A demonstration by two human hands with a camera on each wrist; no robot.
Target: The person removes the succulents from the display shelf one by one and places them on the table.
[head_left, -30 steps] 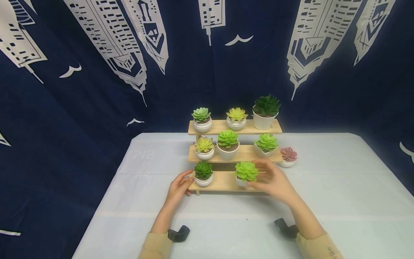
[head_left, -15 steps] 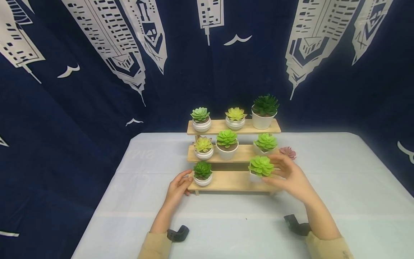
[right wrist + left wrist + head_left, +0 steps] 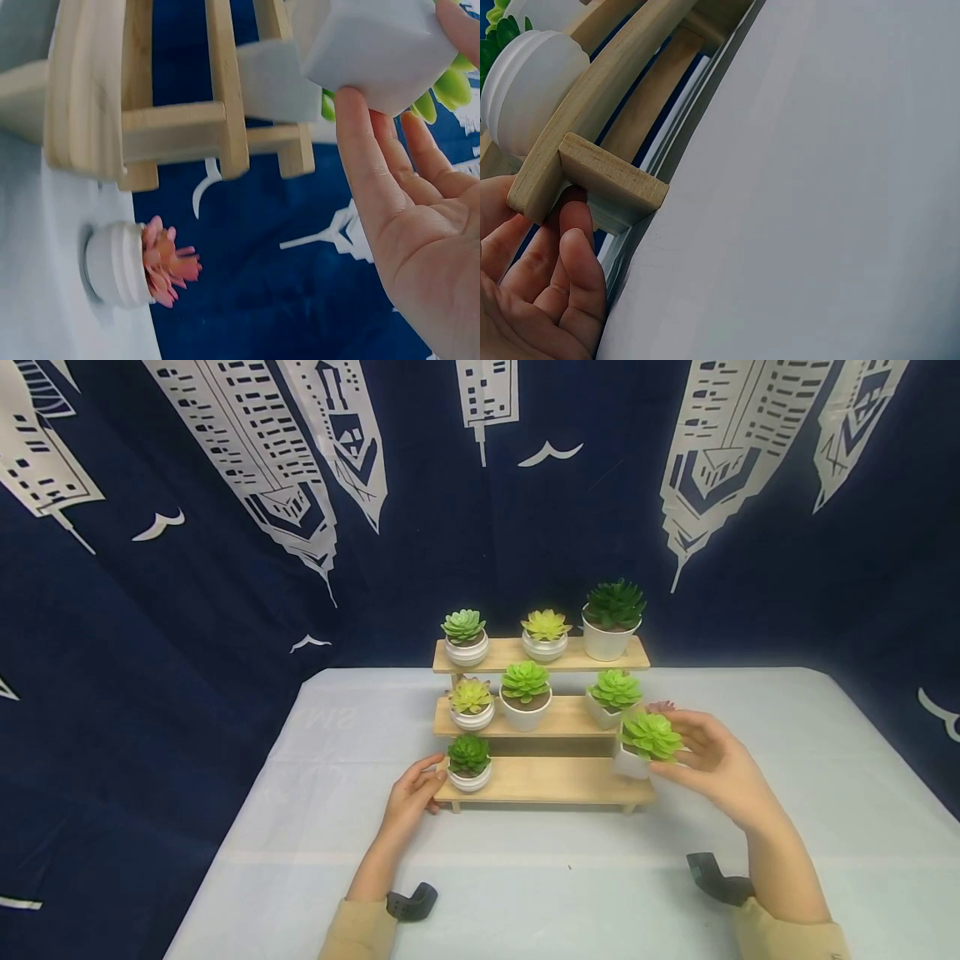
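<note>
My right hand [image 3: 723,768] holds a bright green potted succulent [image 3: 651,737] by its white, angular pot [image 3: 379,56], with thumb and fingers on opposite sides. The pot is raised clear of the bottom step, near its right end. My left hand [image 3: 411,789] grips the left end of the three-step wooden plant stand [image 3: 558,779]; in the left wrist view its fingers [image 3: 576,217] curl beneath the board. Close to that hand, a dark green succulent [image 3: 468,756] in a round white pot stands on the bottom step.
Several more potted succulents fill the middle and top steps, among them a tall dark green one [image 3: 615,606]. A pink succulent [image 3: 169,262] stands on the white table [image 3: 525,893] beside the stand's right end, mostly hidden in the head view. Behind hangs a dark blue curtain [image 3: 450,543].
My right hand has carried the bright green succulent from the middle of the bottom step rightward and up to its right end. My left hand has stayed on the stand.
</note>
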